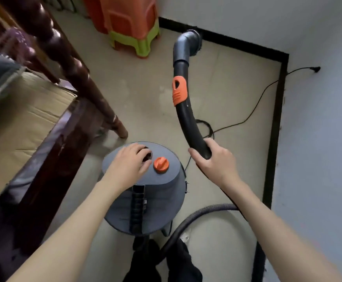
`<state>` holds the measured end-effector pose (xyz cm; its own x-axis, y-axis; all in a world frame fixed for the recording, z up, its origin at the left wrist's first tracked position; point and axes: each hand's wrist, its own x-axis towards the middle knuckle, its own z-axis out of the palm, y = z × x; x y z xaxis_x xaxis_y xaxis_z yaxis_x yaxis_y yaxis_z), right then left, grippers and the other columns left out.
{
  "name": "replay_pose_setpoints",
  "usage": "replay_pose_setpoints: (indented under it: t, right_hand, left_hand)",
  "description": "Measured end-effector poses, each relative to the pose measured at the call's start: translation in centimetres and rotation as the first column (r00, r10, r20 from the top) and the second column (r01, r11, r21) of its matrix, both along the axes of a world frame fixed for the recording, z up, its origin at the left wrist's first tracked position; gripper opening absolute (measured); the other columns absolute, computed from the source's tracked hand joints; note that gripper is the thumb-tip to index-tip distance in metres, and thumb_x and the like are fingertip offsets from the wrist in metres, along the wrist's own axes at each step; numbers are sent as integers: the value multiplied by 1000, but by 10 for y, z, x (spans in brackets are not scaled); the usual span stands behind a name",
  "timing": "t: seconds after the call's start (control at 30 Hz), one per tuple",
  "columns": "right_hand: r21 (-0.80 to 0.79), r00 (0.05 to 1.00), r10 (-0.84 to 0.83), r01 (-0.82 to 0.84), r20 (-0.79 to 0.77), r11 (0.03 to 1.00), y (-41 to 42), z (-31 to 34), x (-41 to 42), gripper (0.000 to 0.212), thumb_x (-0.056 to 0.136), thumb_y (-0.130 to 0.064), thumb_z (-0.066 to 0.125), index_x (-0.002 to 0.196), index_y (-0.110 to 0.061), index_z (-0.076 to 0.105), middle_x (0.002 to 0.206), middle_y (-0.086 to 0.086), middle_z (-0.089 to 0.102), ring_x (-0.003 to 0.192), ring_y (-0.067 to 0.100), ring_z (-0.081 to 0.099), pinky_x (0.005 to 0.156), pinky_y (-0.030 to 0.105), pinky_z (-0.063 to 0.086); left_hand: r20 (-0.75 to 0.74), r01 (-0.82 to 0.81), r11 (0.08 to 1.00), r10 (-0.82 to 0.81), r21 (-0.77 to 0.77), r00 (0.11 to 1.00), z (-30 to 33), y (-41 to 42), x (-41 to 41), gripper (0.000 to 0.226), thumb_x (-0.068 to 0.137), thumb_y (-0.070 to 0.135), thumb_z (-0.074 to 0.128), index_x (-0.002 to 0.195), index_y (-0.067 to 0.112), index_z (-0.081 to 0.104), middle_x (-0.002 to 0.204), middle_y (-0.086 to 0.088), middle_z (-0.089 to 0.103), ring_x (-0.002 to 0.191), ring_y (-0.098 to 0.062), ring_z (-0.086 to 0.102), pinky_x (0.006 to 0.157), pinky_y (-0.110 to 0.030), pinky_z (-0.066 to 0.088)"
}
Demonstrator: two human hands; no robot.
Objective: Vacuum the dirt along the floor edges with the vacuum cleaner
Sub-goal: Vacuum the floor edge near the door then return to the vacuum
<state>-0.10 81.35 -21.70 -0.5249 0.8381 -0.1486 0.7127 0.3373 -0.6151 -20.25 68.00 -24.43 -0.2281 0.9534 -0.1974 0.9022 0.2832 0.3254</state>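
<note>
Gripping wand [186, 110], touching canister [145, 192]

The left hand [129, 162] is covering part of the vacuum cleaner [145, 202] lid — whatever its fingertips are touching is hiding in a dark recess. The nozzle [194, 42] mouth is facing away. The stacked stools [129, 23] are running off the top edge — blurred.

The left hand [131, 161] lay palm-down on the vacuum cleaner [145, 192] top, fingers curled at its handle recess; right of it, the right hand [213, 159] gripped the wand [186, 110].
</note>
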Motion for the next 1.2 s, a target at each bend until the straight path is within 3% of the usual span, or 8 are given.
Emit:
replay_pose_setpoints:
  t: [0.13, 0.23, 0.33, 0.43, 0.57, 1.2]
  right_hand:
    - [-38, 998, -68, 69, 14, 997, 3, -52, -4, 35, 80, -62, 56, 88, -28, 52, 64, -12, 51, 71, 26, 55, 60, 34, 34]
    - [-80, 992, -121, 122, 19, 989, -1, -80, -3, 36, 78, -64, 57, 88, -29, 51, 64, -15, 52, 71, 25, 55, 63, 34, 36]
    - [-141, 986, -167, 167, 15, 976, -7, -100, -2, 34, 75, -63, 55, 87, -31, 51, 64, -18, 53, 70, 21, 54, 63, 33, 36]
    - [-173, 983, -179, 182, 31, 968, -12, -112, 0, 26, 83, -54, 67, 87, -33, 52, 64, -22, 53, 69, 17, 51, 63, 31, 32]
    - [-191, 982, -182, 187, 43, 964, -15, -120, -1, 24, 84, -49, 68, 88, -31, 54, 66, -21, 54, 69, 18, 51, 64, 31, 34]
    - [-233, 981, -176, 191, 84, 954, -26, -129, 5, 28, 83, -51, 66, 92, -25, 59, 69, -14, 56, 74, 24, 55, 71, 39, 45]
  left_hand:
    - [19, 72, 990, -70, -123, 997, -50, 4, -7, 44, 99, 33, 45, 141, 21, 44, 150, -3, 36, 143, -22, 23, 114, -41, 18]
    - [61, 158, 973, -150, -171, 987, -76, 13, -10, 50, 99, 36, 41, 148, 30, 30, 157, -1, 22, 147, -24, 5, 116, -50, 1]
    - [96, 239, 957, -226, -161, 969, -92, 25, -14, 52, 100, 32, 40, 150, 34, 22, 160, 2, 14, 148, -25, -4, 115, -52, -6]
    - [206, 296, 945, -265, -141, 942, -103, 35, -21, 48, 100, 27, 42, 146, 33, 32, 158, 6, 21, 148, -23, -4, 117, -49, -5]
    - [325, 271, 958, -228, -94, 918, -112, 38, -29, 45, 95, 31, 51, 140, 32, 43, 151, 9, 36, 148, -19, 3, 117, -42, -5]
    - [230, 265, 962, -242, -74, 943, -125, 34, -25, 44, 91, 48, 45, 132, 35, 45, 152, 8, 34, 148, -20, 0, 115, -40, -10]
